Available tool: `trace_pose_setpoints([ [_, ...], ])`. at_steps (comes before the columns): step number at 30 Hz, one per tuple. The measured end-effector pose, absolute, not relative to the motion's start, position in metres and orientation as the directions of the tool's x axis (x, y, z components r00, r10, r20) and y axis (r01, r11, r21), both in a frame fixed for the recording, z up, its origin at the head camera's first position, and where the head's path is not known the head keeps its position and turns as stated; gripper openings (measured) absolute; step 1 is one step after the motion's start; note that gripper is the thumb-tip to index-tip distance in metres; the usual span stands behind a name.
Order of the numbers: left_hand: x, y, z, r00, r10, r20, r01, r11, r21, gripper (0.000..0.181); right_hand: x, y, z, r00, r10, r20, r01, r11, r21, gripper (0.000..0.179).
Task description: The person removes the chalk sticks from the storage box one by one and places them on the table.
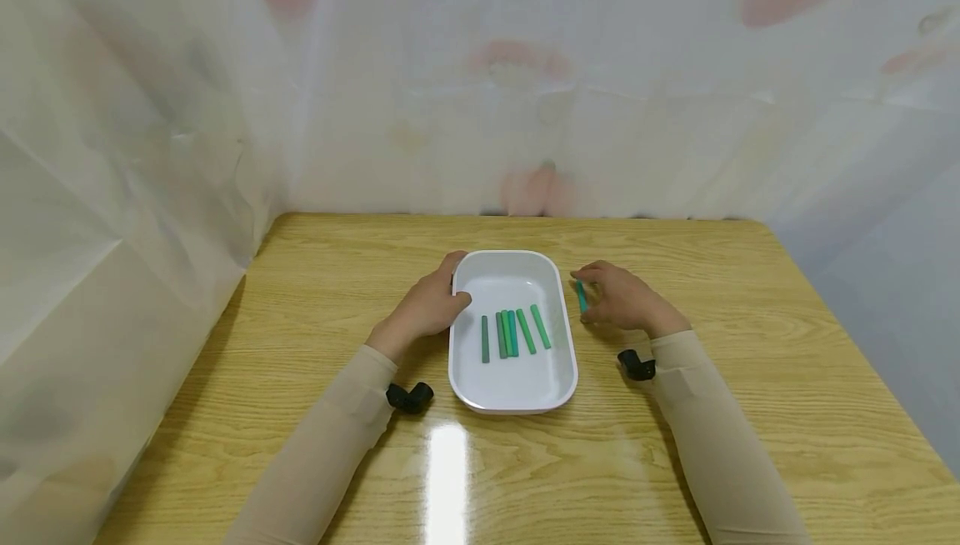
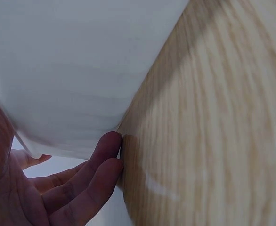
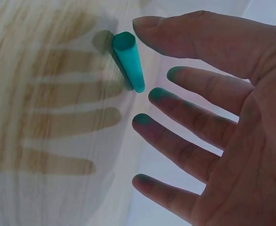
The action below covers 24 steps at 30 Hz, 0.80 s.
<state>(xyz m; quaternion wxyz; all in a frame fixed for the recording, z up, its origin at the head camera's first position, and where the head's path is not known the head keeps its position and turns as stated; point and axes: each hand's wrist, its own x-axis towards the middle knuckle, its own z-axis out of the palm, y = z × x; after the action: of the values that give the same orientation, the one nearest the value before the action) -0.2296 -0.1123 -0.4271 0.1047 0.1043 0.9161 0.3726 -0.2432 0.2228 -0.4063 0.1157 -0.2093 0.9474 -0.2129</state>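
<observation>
A white rectangular tray stands on the table, with several green, grey-green and teal pastel sticks lying side by side in it. My left hand grips the tray's left side, the thumb over the rim. In the left wrist view its fingers rest along the tray's outer wall. Right of the tray, a single teal pastel stick lies on the wood. Around it my right hand is spread, thumb and fingers apart and not gripping it. Green smudges mark that hand's fingertips.
The wood-grain table runs back to a pale patterned sheet, which also hangs along the left side. Black devices sit at both wrists, over beige sleeves. Light glares on the table before the tray.
</observation>
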Motion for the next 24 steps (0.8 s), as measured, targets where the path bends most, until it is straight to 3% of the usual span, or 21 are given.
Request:
trace_pose_setpoints([
  [24, -0.227, -0.111, -0.425, -0.958, 0.265, -0.111, 0.112, 0.700, 0.706, 0.073, -0.227, 0.210, -0.379, -0.884, -0.463, 0.070, -0.441, 0.771, -0.459, 0.062],
])
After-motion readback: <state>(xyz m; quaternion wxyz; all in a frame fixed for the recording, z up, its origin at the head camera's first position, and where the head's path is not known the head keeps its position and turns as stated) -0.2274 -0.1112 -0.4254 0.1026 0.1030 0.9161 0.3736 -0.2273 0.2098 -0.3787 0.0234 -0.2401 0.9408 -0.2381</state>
